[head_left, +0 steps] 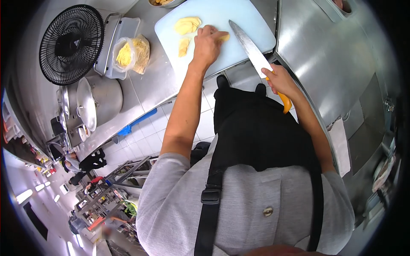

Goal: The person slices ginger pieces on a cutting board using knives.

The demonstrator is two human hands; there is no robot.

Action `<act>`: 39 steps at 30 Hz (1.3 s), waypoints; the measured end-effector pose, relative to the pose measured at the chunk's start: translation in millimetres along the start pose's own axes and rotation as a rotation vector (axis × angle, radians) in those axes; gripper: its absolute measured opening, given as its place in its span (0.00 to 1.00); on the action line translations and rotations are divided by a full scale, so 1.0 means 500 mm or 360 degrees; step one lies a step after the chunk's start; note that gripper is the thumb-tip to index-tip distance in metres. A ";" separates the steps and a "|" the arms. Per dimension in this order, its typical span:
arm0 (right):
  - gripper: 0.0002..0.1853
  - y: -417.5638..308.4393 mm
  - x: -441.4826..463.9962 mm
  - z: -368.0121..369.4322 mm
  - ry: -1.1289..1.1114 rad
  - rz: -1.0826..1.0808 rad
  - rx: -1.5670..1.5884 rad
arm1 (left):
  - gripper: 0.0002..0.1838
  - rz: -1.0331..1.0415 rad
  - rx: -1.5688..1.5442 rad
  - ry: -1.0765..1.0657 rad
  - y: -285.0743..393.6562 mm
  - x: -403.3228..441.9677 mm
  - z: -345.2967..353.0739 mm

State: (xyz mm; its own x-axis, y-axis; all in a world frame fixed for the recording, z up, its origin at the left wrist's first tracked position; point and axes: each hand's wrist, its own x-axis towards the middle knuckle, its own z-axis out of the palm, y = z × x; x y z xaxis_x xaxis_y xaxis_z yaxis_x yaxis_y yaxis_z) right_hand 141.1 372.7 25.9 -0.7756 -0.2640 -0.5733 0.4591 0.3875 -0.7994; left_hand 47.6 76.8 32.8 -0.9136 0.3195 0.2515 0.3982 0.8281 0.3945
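A pale blue-white cutting board [252, 17] lies on the steel counter in front of me. My left hand [208, 46] is on it, fingers closed around a pale yellow piece of what looks like peeled ginger [224, 38]. Left of that hand lie a sliced yellow heap [187, 25] and a smaller yellow piece [183, 46]. At the board's near right edge, my right hand [279, 80] grips a large kitchen knife [250, 46] by its orange handle. The blade slants across the board, its tip pointing away from me and apart from the held piece.
Left of the board stands a plastic tub [124, 53] of yellow shreds, beside a bag [141, 53]. Farther left are a black fan [71, 44] and a large metal pot [102, 102]. A metal bowl [167, 3] sits behind the board. A white cloth [339, 147] hangs at right.
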 end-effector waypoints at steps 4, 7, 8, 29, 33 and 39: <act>0.19 0.000 0.001 -0.003 0.0045 -0.0004 -0.0046 | 0.13 -0.0462 -0.0056 0.0140 -0.008 0.013 -0.009; 0.22 0.002 -0.001 -0.006 0.0058 -0.0001 -0.0048 | 0.13 -0.0681 0.0068 0.0156 0.024 0.020 0.013; 0.23 0.004 -0.002 -0.007 0.0049 -0.0002 -0.0054 | 0.14 -0.0706 0.0158 0.0142 0.040 0.018 0.024; 0.24 0.002 -0.010 -0.028 0.0113 -0.0021 -0.0166 | 0.25 -0.0036 -0.0211 -0.0031 -0.019 -0.005 0.006; 0.25 -0.018 -0.009 -0.037 0.0074 -0.0017 -0.0302 | 0.25 0.0009 -0.0178 -0.0051 -0.012 -0.013 0.012; 0.26 -0.032 0.008 -0.029 -0.0014 -0.0016 -0.0296 | 0.23 -0.0055 -0.0282 0.0070 -0.003 -0.027 0.022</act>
State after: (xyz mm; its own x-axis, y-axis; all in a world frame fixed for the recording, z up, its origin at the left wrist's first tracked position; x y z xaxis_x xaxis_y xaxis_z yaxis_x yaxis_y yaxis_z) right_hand 124.5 378.2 39.3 -0.7755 -0.2763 -0.5677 0.3626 0.5412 -0.7587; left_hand 58.4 76.2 19.2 -0.9240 0.2689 0.2719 0.3787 0.7427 0.5523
